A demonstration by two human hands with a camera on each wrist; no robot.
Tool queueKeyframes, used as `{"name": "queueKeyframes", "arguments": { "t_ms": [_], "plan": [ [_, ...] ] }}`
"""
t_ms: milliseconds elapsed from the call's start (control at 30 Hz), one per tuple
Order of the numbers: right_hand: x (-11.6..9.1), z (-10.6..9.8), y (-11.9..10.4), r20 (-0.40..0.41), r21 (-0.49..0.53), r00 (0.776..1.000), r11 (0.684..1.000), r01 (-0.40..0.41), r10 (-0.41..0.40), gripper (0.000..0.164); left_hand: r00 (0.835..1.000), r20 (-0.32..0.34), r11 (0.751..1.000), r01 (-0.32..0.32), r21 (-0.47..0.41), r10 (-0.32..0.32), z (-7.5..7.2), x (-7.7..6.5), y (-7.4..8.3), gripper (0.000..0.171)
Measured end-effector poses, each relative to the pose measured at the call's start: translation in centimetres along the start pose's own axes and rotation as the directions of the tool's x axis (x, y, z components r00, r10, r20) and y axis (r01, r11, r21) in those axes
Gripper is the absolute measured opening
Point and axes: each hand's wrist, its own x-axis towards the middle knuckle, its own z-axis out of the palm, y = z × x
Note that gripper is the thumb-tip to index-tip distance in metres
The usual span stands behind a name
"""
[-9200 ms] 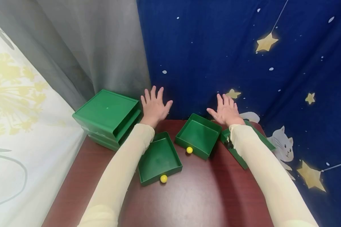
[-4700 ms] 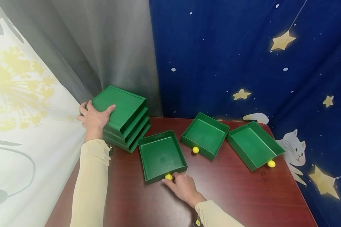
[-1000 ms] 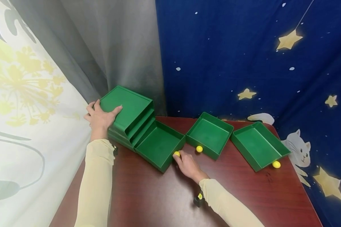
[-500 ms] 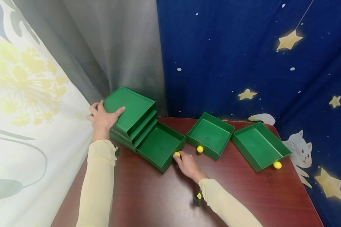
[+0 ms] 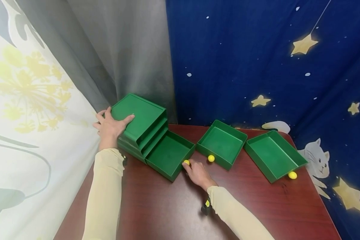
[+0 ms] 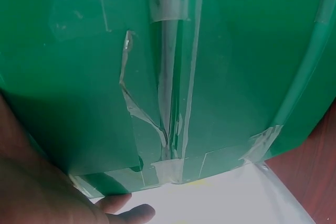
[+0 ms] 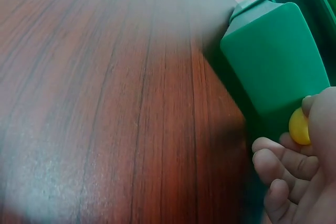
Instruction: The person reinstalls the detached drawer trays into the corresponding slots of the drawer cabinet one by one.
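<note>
A green drawer cabinet (image 5: 139,115) stands at the table's back left, its slots facing right. My left hand (image 5: 110,128) grips its rear left edge, thumb on top, fingers over the back. Up close, the left wrist view shows clear tape on the cabinet's side (image 6: 231,93). A green drawer (image 5: 168,155) has its back end at the bottom slot and most of its length out. Thumb and fingers of my right hand (image 5: 200,175) pinch the yellow knob (image 5: 186,162) on its front; the right wrist view shows this knob (image 7: 299,127) partly hidden by the thumb.
Two more green drawers, a middle one (image 5: 220,141) and a right one (image 5: 274,155), lie on the brown table (image 5: 162,210). Each has a yellow knob facing forward. Behind hang grey (image 5: 138,50) and blue (image 5: 228,60) curtains, with a white one (image 5: 33,150) at left.
Both hands were open in the air; then the left took the cabinet and the right the knob. The drawer went to the bottom slot. Lately the cabinet edged right, over the drawer's end.
</note>
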Motion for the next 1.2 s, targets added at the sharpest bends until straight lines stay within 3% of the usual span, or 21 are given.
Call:
{"name": "queueKeyframes", "arguments": {
  "t_ms": [667,1033,1200],
  "plan": [
    [0.8,0.8,0.5,-0.003,0.029,0.998,0.998,-0.059,0.059,0.046,0.999,-0.040,1.000,-0.004,0.019,0.005,0.3,-0.6,0.1,0.123],
    [1.2,0.7,0.5,-0.038,-0.003,0.997,0.998,-0.064,0.064,0.038,0.999,-0.043,0.999,0.009,0.040,-0.007,0.5,-0.8,0.2,0.127],
    [1.5,0.8,0.9,-0.078,0.074,0.995,0.995,-0.060,0.066,0.035,0.999,-0.041,0.999,-0.002,0.039,0.003,0.4,-0.8,0.2,0.127]
  ]
}}
